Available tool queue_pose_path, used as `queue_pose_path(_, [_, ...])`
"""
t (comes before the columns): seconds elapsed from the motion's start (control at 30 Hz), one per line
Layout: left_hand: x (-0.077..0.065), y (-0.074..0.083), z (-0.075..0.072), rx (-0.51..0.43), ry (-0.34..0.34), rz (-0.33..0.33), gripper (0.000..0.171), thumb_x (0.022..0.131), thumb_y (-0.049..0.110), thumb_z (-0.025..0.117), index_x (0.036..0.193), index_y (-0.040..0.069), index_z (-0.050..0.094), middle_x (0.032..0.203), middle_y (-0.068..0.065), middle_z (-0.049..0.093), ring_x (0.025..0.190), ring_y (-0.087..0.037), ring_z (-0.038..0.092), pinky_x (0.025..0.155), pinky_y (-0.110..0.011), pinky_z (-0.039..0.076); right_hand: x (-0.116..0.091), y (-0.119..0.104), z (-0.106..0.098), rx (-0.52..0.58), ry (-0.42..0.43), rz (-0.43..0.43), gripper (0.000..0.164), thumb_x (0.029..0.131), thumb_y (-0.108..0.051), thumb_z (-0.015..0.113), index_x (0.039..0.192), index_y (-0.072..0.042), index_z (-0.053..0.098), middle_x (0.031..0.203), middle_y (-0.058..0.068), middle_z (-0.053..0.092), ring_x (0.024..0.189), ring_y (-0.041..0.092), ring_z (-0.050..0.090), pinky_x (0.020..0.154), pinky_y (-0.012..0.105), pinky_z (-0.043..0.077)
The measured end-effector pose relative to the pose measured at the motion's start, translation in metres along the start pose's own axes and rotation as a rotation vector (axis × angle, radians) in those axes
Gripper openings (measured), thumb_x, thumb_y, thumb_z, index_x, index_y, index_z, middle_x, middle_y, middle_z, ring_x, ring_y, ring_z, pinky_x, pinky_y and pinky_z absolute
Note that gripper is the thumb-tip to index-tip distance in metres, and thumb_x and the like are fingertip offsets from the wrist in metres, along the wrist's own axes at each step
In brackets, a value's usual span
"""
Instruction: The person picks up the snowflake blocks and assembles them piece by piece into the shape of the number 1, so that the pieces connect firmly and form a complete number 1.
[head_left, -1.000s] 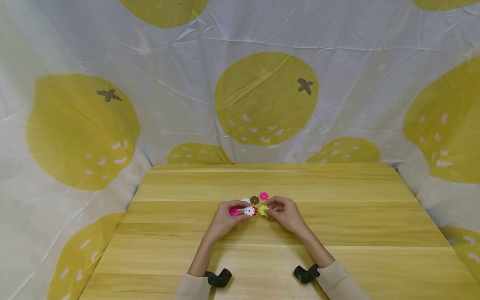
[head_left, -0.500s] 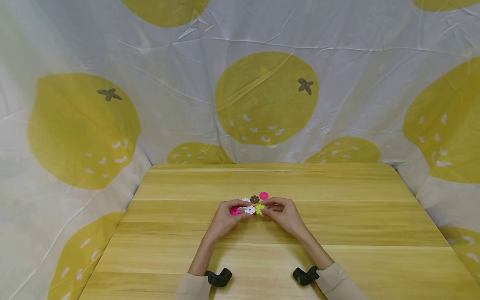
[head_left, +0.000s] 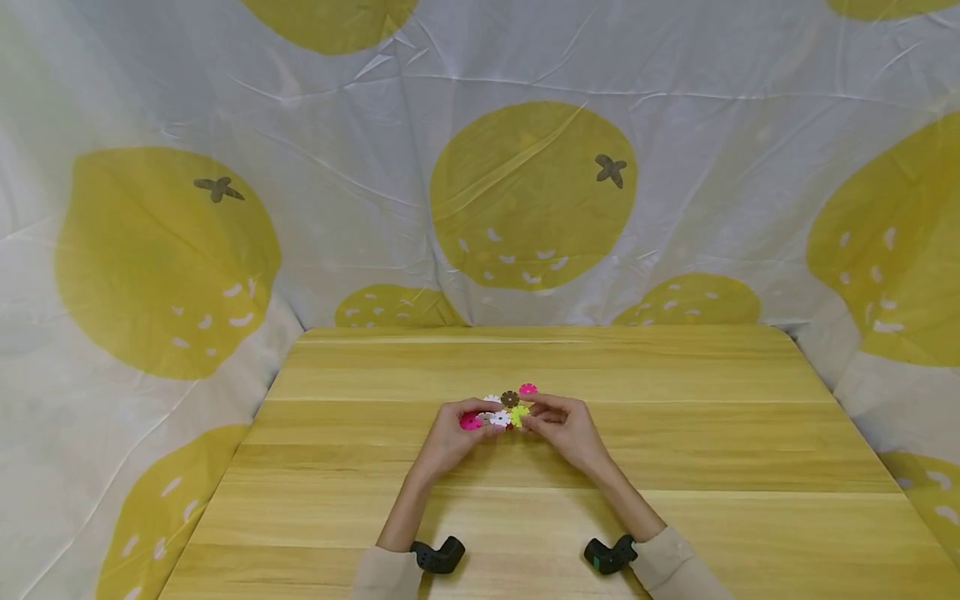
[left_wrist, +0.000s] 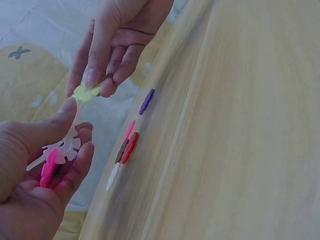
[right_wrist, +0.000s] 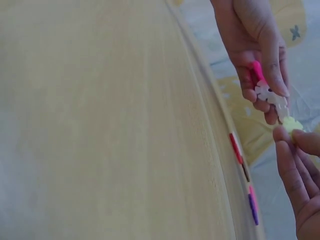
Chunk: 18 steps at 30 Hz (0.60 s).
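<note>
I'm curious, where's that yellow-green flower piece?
In the head view, the yellow-green piece is pinched by the right hand, mid-table, beside the white piece.

Snowflake discs held above the table

Joined white disc [left_wrist: 64, 148] and pink disc [left_wrist: 48, 166], notched rims, pinched in left hand [head_left: 450, 437]. Yellow-green disc [left_wrist: 86, 92], pinched in right hand [head_left: 566, 429], sits just beside the white disc's edge; contact cannot be confirmed.
</note>
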<state>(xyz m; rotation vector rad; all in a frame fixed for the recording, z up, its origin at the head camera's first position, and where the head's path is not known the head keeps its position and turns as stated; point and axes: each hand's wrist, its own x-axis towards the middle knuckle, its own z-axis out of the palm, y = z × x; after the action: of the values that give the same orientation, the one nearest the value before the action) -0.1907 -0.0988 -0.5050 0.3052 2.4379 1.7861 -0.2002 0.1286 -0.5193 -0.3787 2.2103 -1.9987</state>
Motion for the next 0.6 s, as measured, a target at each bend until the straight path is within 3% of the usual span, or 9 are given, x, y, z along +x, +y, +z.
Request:
queue_pose_path(0.17, [-0.0001, 0.0011, -0.0003, -0.006, -0.006, 0.005, 0.024, 0.086, 0.010, 0.084, 0.110, 0.011, 0.079, 0.118, -0.010, 0.076, 0.105, -0.020, 0.064, 0.077, -0.017, 0.052, -0.0013, 0.0003, 0.0005, 0.011, -0.017, -0.017, 0.030, 0.094, -0.003, 0.074, 0.123, 0.006, 0.072, 0.102, 0.028, 0.075, 0.089, 0.036, 0.077, 0.080, 0.039, 0.064])
queue_pose_path(0.43, [-0.0003, 0.0016, 0.0001, 0.020, -0.003, 0.012, 0.021, 0.087, 0.012, 0.083, 0.108, 0.011, 0.081, 0.114, -0.008, 0.078, 0.115, -0.023, 0.064, 0.090, -0.020, 0.051, -0.0031, 0.0025, 0.0039, 0.012, 0.010, -0.027, 0.025, 0.092, -0.006, 0.077, 0.117, 0.000, 0.077, 0.097, 0.021, 0.075, 0.085, 0.033, 0.077, 0.077, 0.038, 0.064])
queue_pose_path(0.6, [-0.0004, 0.0009, -0.0019, 0.016, -0.019, 0.028, 0.023, 0.087, 0.009, 0.082, 0.110, 0.008, 0.081, 0.107, -0.010, 0.077, 0.104, -0.018, 0.063, 0.084, -0.019, 0.051, -0.0044, 0.0010, 0.0049, 0.050, -0.024, -0.060, 0.023, 0.094, -0.004, 0.074, 0.117, 0.001, 0.077, 0.106, 0.025, 0.076, 0.090, 0.039, 0.077, 0.078, 0.041, 0.063])
